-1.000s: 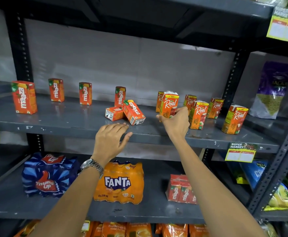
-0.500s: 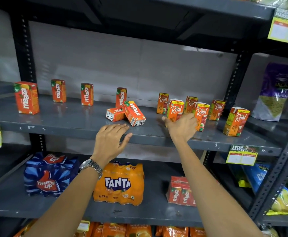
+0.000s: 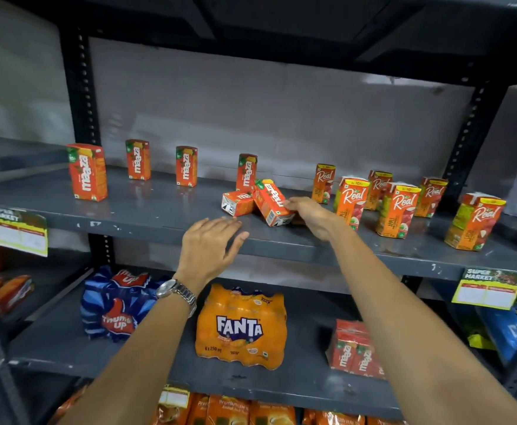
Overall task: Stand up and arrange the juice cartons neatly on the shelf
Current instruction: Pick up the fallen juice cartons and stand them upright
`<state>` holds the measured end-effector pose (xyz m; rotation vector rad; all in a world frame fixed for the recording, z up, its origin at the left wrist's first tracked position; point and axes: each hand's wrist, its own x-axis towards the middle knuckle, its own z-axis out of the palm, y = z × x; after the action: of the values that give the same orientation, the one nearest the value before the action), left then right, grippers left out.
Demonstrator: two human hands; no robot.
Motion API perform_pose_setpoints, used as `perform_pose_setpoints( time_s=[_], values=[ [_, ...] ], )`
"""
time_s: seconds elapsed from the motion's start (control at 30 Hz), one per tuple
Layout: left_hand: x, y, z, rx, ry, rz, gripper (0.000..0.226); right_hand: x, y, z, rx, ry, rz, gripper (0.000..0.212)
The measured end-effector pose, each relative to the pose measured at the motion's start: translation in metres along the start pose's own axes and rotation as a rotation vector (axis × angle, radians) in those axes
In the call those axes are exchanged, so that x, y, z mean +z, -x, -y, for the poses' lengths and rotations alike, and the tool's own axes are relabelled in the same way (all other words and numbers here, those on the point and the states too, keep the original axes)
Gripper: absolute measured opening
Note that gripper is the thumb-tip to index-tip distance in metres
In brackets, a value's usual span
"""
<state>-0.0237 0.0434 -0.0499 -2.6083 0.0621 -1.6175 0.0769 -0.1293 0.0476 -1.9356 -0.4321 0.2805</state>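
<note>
Several orange Maaza cartons (image 3: 87, 171) stand spaced along the left of the grey shelf (image 3: 159, 216). Two more lie toppled mid-shelf: one flat on its side (image 3: 238, 203), one leaning tilted against it (image 3: 271, 200). Several Real cartons (image 3: 398, 210) stand upright on the right half, and one (image 3: 473, 220) stands apart near the front edge. My right hand (image 3: 309, 216) reaches in palm down, its fingertips touching the right side of the tilted Maaza carton; its thumb is hidden. My left hand (image 3: 211, 246), with a wristwatch, hovers open over the shelf's front edge.
On the lower shelf sit a blue Thums Up pack (image 3: 116, 305), an orange Fanta pack (image 3: 240, 326) and a wrapped Maaza multipack (image 3: 355, 351). Price tags (image 3: 487, 288) hang from the shelf edge. A black upright post (image 3: 472, 130) bounds the bay on the right.
My right hand set a Real carton down among the others, let go and moved left to the tilted Maaza carton. The left hand stayed put.
</note>
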Motion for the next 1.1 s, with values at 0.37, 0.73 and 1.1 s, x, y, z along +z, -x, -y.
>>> perform_pose_setpoints(
  time_s=[0.37, 0.73, 1.1],
  values=[
    [0.005, 0.002, -0.002, -0.016, -0.005, -0.039, 0.042, -0.012, 0.020, -0.017, -0.216, -0.537, 0.043, 0.037],
    [-0.001, 0.000, -0.002, 0.000, -0.012, -0.039, 0.054, -0.008, 0.025, -0.016, -0.353, -0.406, -0.037, 0.041],
    [-0.001, -0.001, 0.003, 0.021, 0.000, -0.047, 0.056, 0.001, 0.013, -0.012, -0.408, -0.379, -0.054, 0.043]
  ],
)
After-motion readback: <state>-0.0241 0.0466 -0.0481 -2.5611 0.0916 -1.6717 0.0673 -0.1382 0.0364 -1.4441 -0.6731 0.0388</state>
